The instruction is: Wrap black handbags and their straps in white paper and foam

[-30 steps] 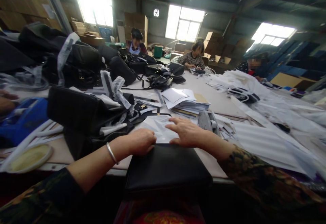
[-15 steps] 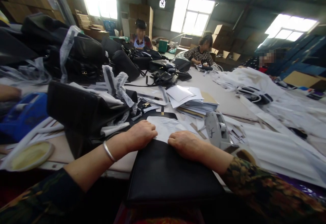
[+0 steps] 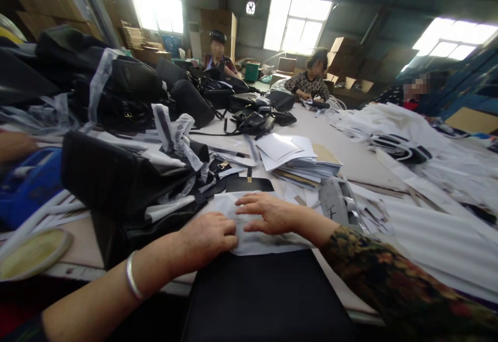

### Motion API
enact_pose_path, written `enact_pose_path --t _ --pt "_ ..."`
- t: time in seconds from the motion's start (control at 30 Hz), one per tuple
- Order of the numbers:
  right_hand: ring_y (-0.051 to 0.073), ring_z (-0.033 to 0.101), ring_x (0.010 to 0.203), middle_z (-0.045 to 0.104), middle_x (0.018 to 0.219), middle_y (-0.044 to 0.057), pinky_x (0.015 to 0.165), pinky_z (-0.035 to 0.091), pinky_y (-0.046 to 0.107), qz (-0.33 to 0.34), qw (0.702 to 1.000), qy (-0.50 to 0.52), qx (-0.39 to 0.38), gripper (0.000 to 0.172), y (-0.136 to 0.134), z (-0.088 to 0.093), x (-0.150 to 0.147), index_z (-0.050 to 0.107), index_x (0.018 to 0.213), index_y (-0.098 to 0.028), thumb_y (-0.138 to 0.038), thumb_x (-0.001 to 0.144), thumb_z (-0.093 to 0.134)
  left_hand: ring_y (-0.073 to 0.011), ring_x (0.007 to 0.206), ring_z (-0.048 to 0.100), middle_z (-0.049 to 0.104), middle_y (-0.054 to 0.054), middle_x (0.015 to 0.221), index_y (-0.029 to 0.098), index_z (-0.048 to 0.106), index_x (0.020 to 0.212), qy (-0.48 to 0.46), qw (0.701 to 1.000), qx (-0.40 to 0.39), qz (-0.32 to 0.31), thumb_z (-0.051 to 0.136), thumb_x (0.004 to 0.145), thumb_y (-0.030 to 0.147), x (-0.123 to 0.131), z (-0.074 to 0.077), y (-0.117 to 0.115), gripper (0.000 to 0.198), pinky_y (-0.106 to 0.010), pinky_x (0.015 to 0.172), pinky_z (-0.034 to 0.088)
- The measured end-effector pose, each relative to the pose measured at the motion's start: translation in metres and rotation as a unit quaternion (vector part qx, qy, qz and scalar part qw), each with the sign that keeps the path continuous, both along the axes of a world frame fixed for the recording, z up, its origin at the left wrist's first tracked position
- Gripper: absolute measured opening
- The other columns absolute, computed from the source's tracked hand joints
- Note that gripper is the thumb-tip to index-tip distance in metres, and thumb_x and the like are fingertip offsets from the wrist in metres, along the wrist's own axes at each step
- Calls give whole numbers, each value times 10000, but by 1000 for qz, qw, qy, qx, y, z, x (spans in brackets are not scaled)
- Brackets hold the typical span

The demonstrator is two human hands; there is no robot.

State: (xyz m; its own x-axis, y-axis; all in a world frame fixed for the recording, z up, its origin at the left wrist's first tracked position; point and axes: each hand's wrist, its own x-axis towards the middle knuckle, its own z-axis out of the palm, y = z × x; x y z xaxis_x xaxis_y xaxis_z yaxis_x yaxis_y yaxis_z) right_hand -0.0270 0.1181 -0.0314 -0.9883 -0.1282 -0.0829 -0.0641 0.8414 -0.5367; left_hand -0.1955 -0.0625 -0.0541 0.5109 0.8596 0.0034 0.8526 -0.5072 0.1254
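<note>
In the head view a black leather bag (image 3: 268, 295) lies at the table's front edge, its near part toward me. A thin white sheet (image 3: 268, 246) lies across it. My left hand (image 3: 210, 241), with a silver bangle at the wrist, is closed with its fingers curled on the sheet's left edge. My right hand (image 3: 270, 212) is open, fingers spread flat over the sheet. Beyond the sheet shows a black flap (image 3: 259, 184) with a strap and gold-coloured clasp (image 3: 249, 179).
At my left stand another black bag (image 3: 105, 176), a blue tape dispenser (image 3: 33, 181) and a dish of yellowish stuff (image 3: 35, 254). A paper stack (image 3: 299, 160) and a grey tape dispenser (image 3: 334, 202) are to the right. Another person's hand (image 3: 15, 147) shows far left. Co-workers sit across.
The white sheet now covers more of the bag on the near side. My right hand has opened and moved over the sheet; my left hand has come nearer to me.
</note>
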Motion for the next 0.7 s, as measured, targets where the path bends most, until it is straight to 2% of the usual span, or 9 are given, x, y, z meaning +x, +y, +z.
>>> enact_pose_path --t 0.1,0.2,0.27,0.33,0.4,0.47,0.5,0.6,0.7 --pt "375 254 1471 288 1599 186 1172 185 586 -13 995 -86 54 713 -5 -23 -1 388 1522 -211 -631 948 443 -213 817 639 688 -39 906 232 663 885 -17 999 -31 21 549 905 173 -4 11 -11 130 -334 722 449" --pt "417 173 1487 177 1631 194 1152 160 644 -31 990 -128 53 794 -11 -30 4 262 1568 -252 -700 928 400 -190 708 645 700 -15 813 251 673 818 -68 990 -114 54 632 893 354 -2 41 -17 133 -304 635 445" --pt "424 166 1486 179 1632 190 1149 152 653 -30 990 -125 51 807 -13 -29 5 261 1568 -260 -708 916 418 -181 710 662 727 1 824 278 708 926 -125 978 -158 54 670 861 478 -1 62 -5 214 -276 644 464" --pt "425 174 1483 196 1628 190 1145 157 655 -26 991 -116 55 800 -14 -28 4 268 1567 -256 -701 919 418 -181 847 691 754 -3 950 290 719 1045 -176 970 -149 75 611 910 462 -2 70 21 245 -256 768 486" --pt "422 174 1483 199 1628 190 1146 156 652 -22 992 -108 61 796 -14 -30 4 267 1568 -251 -696 923 410 -192 970 685 750 -28 1050 259 721 1069 -175 965 -99 167 522 960 371 -7 61 54 253 -264 851 477" --pt "421 160 1487 173 1633 193 1151 140 651 -22 992 -105 67 803 -15 -33 5 250 1573 -249 -694 924 409 -254 1026 679 747 -98 1052 197 734 988 -89 936 -85 330 534 935 354 -14 38 82 260 -315 874 481" --pt "421 150 1490 155 1637 193 1153 129 651 -24 992 -105 70 808 -15 -36 5 237 1576 -252 -695 922 411 -304 995 689 747 -157 1008 150 737 932 -69 920 -97 372 566 907 380 -18 24 93 288 -353 834 498" --pt "421 137 1494 119 1646 179 1155 109 657 -33 991 -105 73 816 -16 -43 8 214 1580 -273 -703 915 413 -366 891 708 743 -218 871 111 718 823 -61 889 -125 437 647 818 488 -28 -13 104 383 -381 735 523" --pt "435 125 1492 100 1650 169 1145 113 677 -43 991 -105 69 823 -16 -46 9 206 1580 -287 -720 908 399 -358 910 708 751 -184 896 133 712 859 -112 876 -116 454 734 726 447 -33 -31 99 341 -374 753 531"
